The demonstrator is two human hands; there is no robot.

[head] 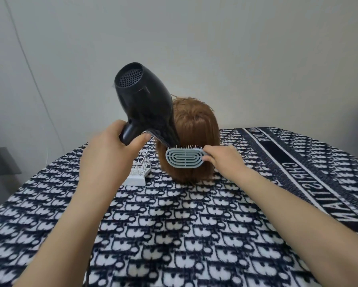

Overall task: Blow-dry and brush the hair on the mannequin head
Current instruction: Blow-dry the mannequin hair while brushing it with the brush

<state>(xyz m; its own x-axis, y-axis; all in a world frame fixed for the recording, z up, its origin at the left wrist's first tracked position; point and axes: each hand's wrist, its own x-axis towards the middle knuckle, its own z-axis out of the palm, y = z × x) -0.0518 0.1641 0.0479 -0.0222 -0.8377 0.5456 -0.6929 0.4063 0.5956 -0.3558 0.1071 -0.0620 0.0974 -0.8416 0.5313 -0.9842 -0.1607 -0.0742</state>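
Note:
A mannequin head (194, 125) with short reddish-brown hair stands on the table, its back towards me. My left hand (109, 152) grips the handle of a black hair dryer (143, 102), whose nozzle points down at the left side of the hair. My right hand (223, 160) holds a pale blue vented brush (184, 160) by its handle. The brush lies against the lower back of the hair, bristles turned into it.
A navy-and-white patterned blanket (174, 224) covers the table. A small white wire rack (138, 170) stands just left of the mannequin, under the dryer. A plain pale wall rises behind. A thin cable runs down the wall at the left.

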